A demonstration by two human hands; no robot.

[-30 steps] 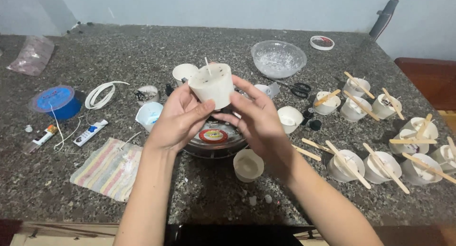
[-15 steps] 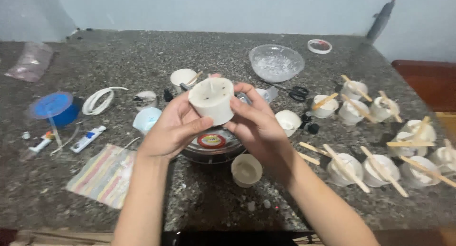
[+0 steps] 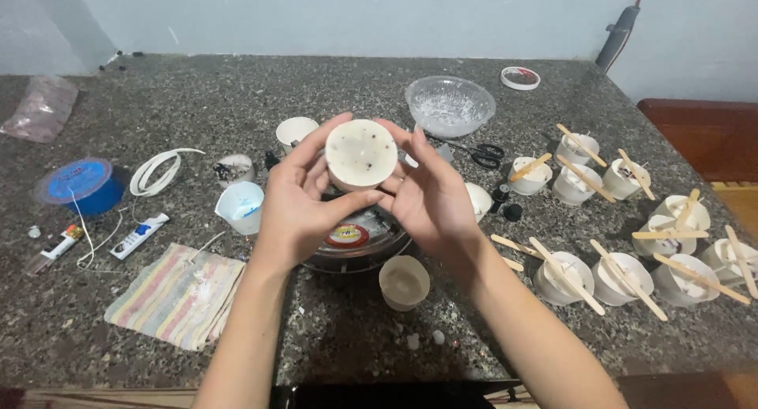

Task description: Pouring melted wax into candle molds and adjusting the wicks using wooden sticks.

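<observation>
Both hands meet at the centre of the frame: the left hand (image 3: 296, 208) and the right hand (image 3: 430, 200) curl their fingers around a round white candle (image 3: 362, 154), its speckled flat end turned to the camera. Below the hands sits a dark round pan (image 3: 359, 247) on the granite table (image 3: 237, 85). Lower centre stands a small cup (image 3: 404, 281); a striped cloth (image 3: 178, 294) lies lower left, a clear bowl (image 3: 450, 105) upper centre.

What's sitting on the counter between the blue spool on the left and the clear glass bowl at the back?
In the head view, between the blue spool and the glass bowl lie a white coiled strip, a small cup of dark bits and an empty white cup.
</observation>
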